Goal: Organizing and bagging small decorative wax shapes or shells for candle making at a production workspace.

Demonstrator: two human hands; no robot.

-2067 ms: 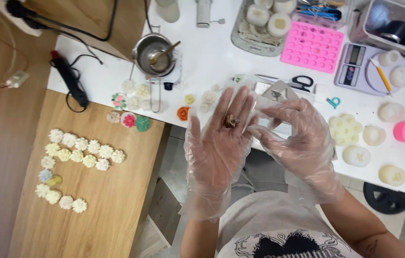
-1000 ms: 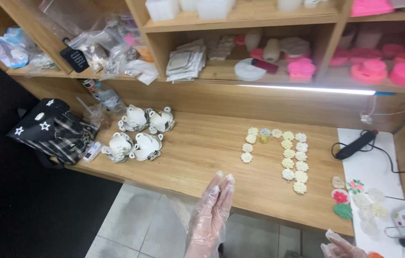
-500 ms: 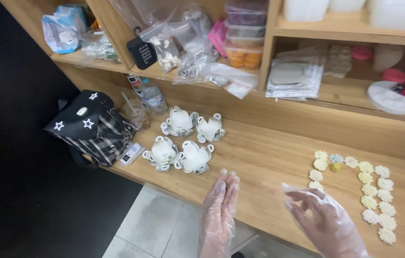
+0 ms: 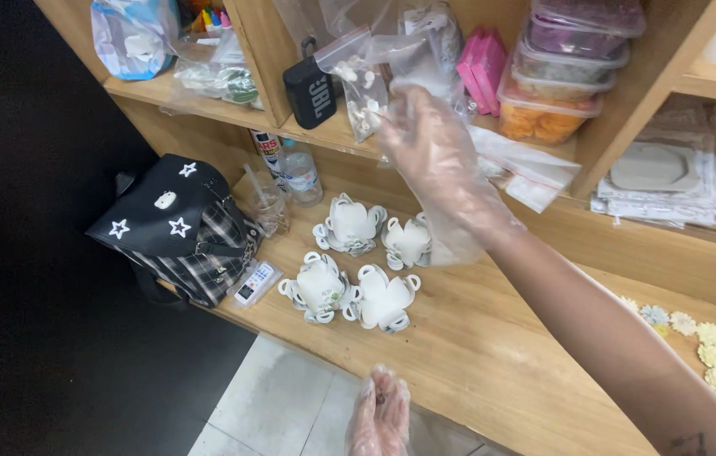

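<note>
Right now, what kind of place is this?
Likely a small craft workshop, perhaps for moulded candles or soap. Wooden shelves hold clear bags of small white pieces and stacked plastic tubs; rows of little moulded flowers lie on the wooden counter. The gloved right hand reaches for the bags.

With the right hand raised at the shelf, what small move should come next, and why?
Probably close the right hand on the clear zip bag: its gloved fingers already reach the bag's side at the shelf edge, while the left hand hangs low and idle.
</note>
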